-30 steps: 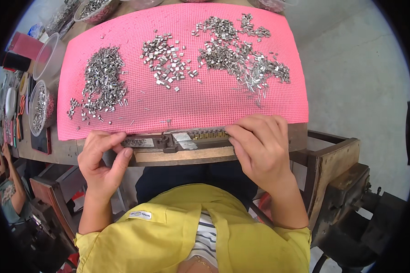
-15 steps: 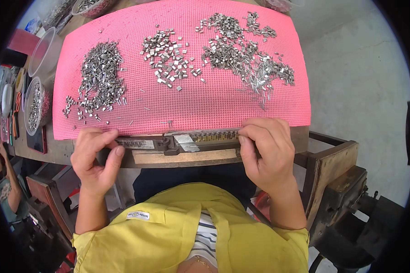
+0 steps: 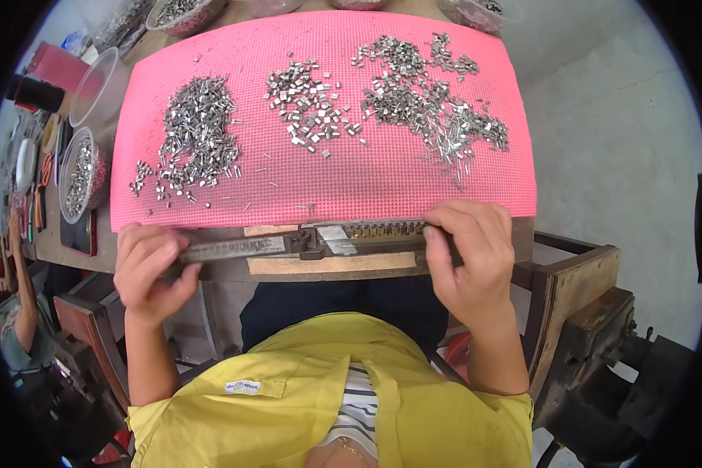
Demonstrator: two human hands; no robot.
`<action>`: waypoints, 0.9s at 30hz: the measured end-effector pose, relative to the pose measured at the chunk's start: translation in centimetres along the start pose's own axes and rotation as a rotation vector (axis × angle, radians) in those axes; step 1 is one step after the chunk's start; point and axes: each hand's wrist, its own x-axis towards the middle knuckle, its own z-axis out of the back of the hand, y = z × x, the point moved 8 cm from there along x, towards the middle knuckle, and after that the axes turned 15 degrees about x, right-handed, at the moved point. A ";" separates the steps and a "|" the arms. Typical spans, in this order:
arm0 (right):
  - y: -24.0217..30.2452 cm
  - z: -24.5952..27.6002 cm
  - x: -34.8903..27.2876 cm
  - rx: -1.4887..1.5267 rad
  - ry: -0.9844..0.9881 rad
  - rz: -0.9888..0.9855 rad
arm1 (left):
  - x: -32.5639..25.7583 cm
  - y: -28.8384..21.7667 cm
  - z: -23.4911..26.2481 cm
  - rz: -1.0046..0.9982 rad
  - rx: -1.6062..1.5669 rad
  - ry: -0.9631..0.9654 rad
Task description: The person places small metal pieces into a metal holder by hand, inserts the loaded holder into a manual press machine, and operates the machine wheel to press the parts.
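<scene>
A long dark metal bar jig (image 3: 288, 243) lies along the near edge of the table, with a row of small brass-coloured pieces (image 3: 382, 229) set in its right half. My left hand (image 3: 150, 269) grips the bar's left end. My right hand (image 3: 472, 257) is closed over its right end. Beyond the bar a pink mesh mat (image 3: 351, 183) carries three heaps of small silver metal parts: a left heap (image 3: 195, 136), a middle heap (image 3: 308, 105) and a right heap (image 3: 429, 105).
Clear plastic bowls of metal parts (image 3: 82, 171) stand left of the mat, more bowls (image 3: 183, 12) at the far edge. Another person (image 3: 15, 312) sits at the lower left. A wooden and metal frame (image 3: 577, 312) stands to my right.
Both hands slid outward along the bar: the left hand toward its left end, the right hand toward its right end, uncovering the row of brass-coloured pieces.
</scene>
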 end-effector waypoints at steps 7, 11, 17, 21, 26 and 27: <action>-1.7 2.4 -3.2 0.028 -0.174 -0.076 | 6.1 -8.7 3.5 -0.143 -0.305 -0.321; -2.4 2.7 -5.3 -0.038 -0.184 -0.165 | 11.8 -14.4 -2.0 -0.261 -0.228 -0.193; -2.7 0.0 -7.6 -0.179 0.038 -0.306 | 13.7 -16.0 -10.6 -0.213 -0.153 0.256; -2.9 -0.3 -8.0 -0.191 0.035 -0.321 | 12.9 -11.6 -11.2 0.018 -0.335 0.347; -0.3 0.7 -7.1 0.151 -0.090 -0.161 | 11.0 -10.4 -11.0 0.168 -0.380 0.379; -0.6 0.6 -7.2 0.151 -0.087 -0.161 | 10.8 -10.6 -10.9 0.157 -0.365 0.372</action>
